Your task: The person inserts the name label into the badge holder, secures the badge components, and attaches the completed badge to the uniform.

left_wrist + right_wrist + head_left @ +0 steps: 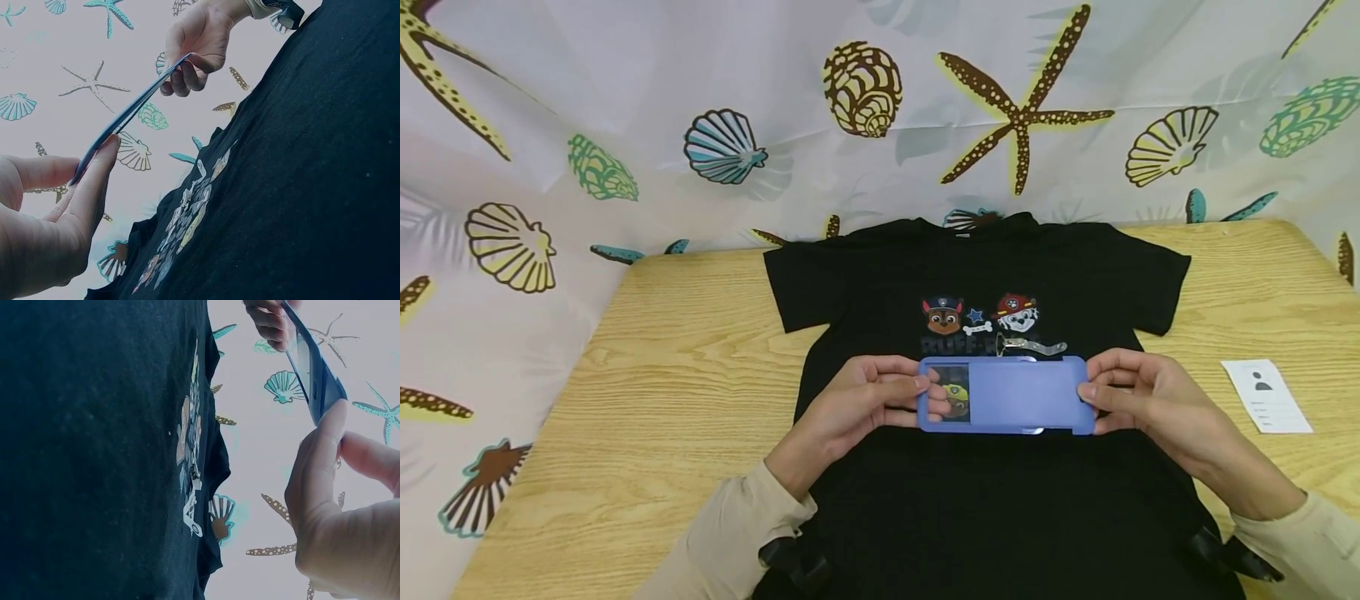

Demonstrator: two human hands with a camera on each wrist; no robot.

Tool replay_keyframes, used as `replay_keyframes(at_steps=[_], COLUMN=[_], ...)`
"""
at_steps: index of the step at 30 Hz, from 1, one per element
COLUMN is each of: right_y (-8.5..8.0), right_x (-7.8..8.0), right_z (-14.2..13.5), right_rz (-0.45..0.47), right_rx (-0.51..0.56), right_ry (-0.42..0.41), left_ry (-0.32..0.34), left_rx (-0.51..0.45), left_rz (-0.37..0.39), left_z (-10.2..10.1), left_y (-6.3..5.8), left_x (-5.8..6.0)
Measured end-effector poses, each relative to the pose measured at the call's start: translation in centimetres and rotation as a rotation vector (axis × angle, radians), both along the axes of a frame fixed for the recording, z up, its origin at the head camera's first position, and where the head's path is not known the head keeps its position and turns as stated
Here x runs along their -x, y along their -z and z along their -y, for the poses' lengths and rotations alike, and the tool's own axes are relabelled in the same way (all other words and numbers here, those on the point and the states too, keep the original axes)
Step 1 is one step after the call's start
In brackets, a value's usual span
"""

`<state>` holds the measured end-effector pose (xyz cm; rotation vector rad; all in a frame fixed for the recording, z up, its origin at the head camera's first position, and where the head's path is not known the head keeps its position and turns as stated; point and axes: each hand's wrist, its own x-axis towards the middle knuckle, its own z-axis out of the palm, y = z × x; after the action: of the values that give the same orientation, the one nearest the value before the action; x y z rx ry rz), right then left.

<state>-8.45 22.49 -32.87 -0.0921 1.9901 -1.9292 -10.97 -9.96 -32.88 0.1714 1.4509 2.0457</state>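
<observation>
Both hands hold a periwinkle-blue card holder (1026, 396) level above a black T-shirt (985, 508). My left hand (868, 396) pinches its left end, thumb in front and fingers behind. Through an opening at that end, fingers and a yellow part of the shirt print show. The right end is pinched by my right hand (1157, 400), thumb on the front face. Seen nearly edge-on in the left wrist view, the holder (128, 112) looks thin, with a narrow gap between two layers. A metal clip with a clear strap (1033, 346) appears just beyond its upper edge.
A small white paper card (1267, 396) with a person icon lies on the wooden table (685, 375), right of the shirt. Cartoon dogs (977, 315) are printed on the shirt's chest. Behind the table hangs a white cloth (647, 75) with shells and starfish.
</observation>
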Motion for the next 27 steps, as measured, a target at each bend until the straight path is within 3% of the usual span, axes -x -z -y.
replay_keyframes(at_steps=[27], right_y=[-0.1], right_x=[-0.03], right_z=[0.12], right_rz=[0.007], right_rx=[-0.017], right_ry=[0.009], left_ry=[0.008], left_rx=[0.007], left_rz=[-0.006], left_z=[0.01], left_y=[0.32], left_x=[0.27])
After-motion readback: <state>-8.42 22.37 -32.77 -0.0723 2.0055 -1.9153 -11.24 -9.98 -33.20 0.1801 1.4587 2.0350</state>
